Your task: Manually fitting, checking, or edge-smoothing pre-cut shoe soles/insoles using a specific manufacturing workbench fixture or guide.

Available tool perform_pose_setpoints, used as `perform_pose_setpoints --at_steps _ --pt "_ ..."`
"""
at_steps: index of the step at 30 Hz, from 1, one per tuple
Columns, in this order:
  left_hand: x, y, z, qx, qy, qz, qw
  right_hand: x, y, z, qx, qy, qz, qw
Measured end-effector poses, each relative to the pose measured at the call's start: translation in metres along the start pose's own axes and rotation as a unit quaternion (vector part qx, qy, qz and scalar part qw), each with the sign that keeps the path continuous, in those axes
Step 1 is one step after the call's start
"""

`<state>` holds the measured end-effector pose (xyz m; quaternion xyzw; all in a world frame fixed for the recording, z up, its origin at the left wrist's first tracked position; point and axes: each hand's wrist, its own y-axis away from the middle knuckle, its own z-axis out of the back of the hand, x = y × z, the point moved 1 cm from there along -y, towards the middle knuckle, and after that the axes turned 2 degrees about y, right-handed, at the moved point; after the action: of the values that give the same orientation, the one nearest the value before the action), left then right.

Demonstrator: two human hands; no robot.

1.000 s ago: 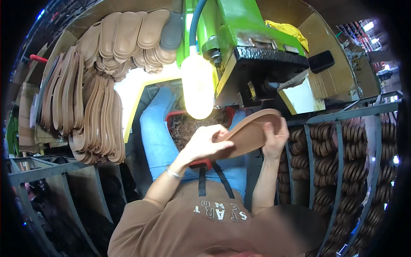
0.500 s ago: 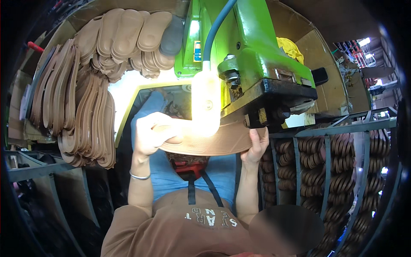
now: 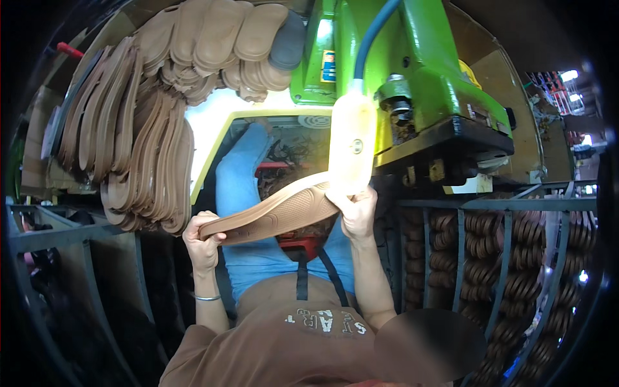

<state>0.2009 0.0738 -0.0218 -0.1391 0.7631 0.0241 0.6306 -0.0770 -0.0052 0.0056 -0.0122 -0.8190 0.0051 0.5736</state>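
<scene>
Sole [image 3: 277,211], brown and textured, slants near the lit lamp [image 3: 353,138]: left hand [image 3: 202,242] grips its lower end, right hand [image 3: 358,214] holds the raised end.

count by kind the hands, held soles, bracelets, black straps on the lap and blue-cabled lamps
Hands: 2, left hand and right hand
Held sole: 1
Bracelet: 1
Black straps: 2
Lamp: 1
Total: 7
</scene>
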Motion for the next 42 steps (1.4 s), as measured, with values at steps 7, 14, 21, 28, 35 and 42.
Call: perform_pose_setpoints --at_steps 7,14,21,28,35,42 --pt "-0.036 -0.017 -0.024 0.012 -0.121 -0.166 0.979 -0.001 0.012 0.025 -0.020 0.040 0.022 0.999" --pt "-0.042 -0.047 -0.088 0.068 -0.146 -0.036 0.986 0.035 0.016 0.058 -0.160 0.014 0.092 0.983" --pt "-0.040 -0.062 -0.074 0.043 -0.006 0.111 0.993 0.044 0.018 0.037 -0.163 0.012 0.034 0.986" --pt "-0.028 -0.038 -0.015 0.024 0.049 0.134 0.989 0.031 0.008 0.002 -0.080 -0.009 0.000 0.997" --pt "0.046 0.010 -0.054 0.243 0.052 0.276 0.928 0.038 0.009 0.075 -0.055 0.097 0.024 0.994" --pt "0.078 -0.027 -0.248 0.152 0.171 0.238 0.944 0.050 0.031 0.136 -0.279 0.030 0.122 0.952"
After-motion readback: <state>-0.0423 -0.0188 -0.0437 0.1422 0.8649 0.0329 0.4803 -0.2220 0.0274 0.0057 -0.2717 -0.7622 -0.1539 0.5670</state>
